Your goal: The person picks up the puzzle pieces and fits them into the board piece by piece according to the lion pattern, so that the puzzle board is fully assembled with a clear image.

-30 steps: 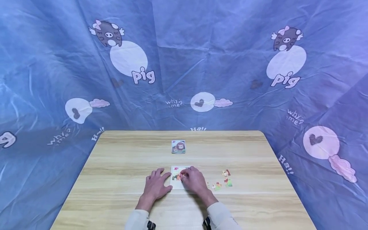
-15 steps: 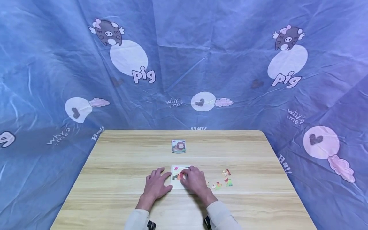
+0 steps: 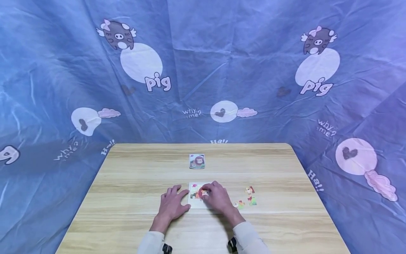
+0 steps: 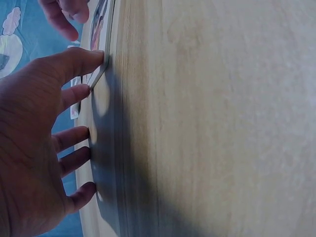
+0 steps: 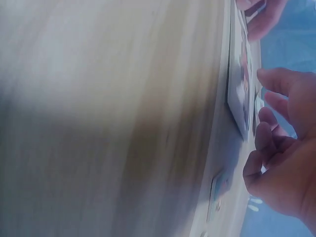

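Note:
A white puzzle board (image 3: 194,205) lies flat on the table, partly filled with picture pieces that show a red-maned lion face (image 3: 204,192). At its left edge rests my left hand (image 3: 172,204); in the left wrist view its thumb and index finger touch the board's rim (image 4: 107,59) and the other fingers are spread on the table. My right hand (image 3: 219,197) is over the board's right part and hides it. In the right wrist view its thumb and index finger stand apart with nothing seen between them, the other fingers loosely bent.
Loose jigsaw pieces lie right of the board: one upper piece (image 3: 250,190), a green one (image 3: 252,201) and a lower one (image 3: 239,204). A lion picture card (image 3: 197,161) lies farther back on the wooden table (image 3: 133,165). Blue printed cloth (image 3: 196,70) hangs around it.
My right hand has drawn slightly right and its fingertips have come off the lion-face piece, showing more of it on the board. The left hand has stayed still.

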Demonstrator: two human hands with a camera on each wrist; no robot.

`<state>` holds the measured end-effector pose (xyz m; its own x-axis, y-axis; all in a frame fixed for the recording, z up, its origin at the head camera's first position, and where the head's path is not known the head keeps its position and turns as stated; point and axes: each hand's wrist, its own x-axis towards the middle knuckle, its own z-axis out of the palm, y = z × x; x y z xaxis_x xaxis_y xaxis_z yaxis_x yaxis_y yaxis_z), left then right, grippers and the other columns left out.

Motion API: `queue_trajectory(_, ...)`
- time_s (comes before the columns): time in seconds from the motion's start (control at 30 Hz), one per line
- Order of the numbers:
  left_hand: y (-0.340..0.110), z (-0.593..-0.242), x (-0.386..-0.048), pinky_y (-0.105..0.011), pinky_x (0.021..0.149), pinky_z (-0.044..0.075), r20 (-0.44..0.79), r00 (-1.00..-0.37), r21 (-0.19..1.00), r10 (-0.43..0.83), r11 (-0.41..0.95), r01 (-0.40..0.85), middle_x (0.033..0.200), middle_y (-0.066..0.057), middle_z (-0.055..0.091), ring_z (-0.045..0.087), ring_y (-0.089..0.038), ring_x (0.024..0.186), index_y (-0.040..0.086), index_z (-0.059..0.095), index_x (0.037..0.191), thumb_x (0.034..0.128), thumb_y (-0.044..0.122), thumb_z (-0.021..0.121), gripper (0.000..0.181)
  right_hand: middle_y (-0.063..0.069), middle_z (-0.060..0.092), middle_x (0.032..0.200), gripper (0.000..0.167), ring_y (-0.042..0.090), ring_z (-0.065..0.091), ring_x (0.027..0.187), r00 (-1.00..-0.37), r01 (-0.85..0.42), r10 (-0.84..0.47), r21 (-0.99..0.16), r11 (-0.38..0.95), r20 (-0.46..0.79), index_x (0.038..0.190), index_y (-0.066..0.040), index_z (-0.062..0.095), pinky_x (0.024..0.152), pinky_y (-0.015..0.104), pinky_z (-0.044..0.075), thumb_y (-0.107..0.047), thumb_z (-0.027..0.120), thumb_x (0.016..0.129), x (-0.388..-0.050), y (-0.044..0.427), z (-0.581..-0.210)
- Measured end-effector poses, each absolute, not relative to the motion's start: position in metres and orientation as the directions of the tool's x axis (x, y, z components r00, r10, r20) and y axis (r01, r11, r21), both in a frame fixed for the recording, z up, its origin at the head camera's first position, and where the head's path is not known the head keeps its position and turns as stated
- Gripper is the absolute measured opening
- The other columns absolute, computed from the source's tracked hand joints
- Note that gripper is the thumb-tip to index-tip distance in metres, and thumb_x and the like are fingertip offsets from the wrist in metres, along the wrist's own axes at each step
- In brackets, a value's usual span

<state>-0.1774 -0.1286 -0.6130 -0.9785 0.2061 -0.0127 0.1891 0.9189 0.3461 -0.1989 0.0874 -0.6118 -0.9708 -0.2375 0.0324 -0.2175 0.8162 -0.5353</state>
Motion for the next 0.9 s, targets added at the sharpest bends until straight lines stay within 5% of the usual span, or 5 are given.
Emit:
queue_trajectory(0.57, -0.127, -0.612, -0.176, -0.059, 0.094, 0.039, -0.007, -0.98, 0.362, 0.2, 0.914, 0.184, 0.141, -0.012, 0.048, 0.046, -0.033, 0.123, 0.027, 0.063, 0.127, 0.0757, 0.045, 0.072, 0.055, -0.001, 0.057, 0.093, 0.037, 0.011, 0.053, 0.083, -0.998, -0.047, -0.057, -0.634, 0.772, 0.005, 0.114, -0.011, 0.068, 0.079, 0.032, 0.051, -0.014, 0.073, 0.077, -0.197, 0.123, -0.612)
queue_trajectory(0.9, -0.127, -0.612, -0.176, -0.061, 0.095, 0.038, -0.01, -0.98, 0.376, 0.197, 0.909, 0.179, 0.141, -0.013, 0.048, 0.045, -0.035, 0.124, 0.027, 0.063, 0.127, 0.0749, 0.045, 0.073, 0.056, 0.0, 0.057, 0.099, 0.033, 0.018, 0.055, 0.093, -0.999, 0.027, 0.037, -0.601, 0.799, 0.004, 0.11, -0.016, 0.07, 0.083, 0.04, 0.05, -0.014, 0.072, 0.078, -0.193, 0.148, -0.61)
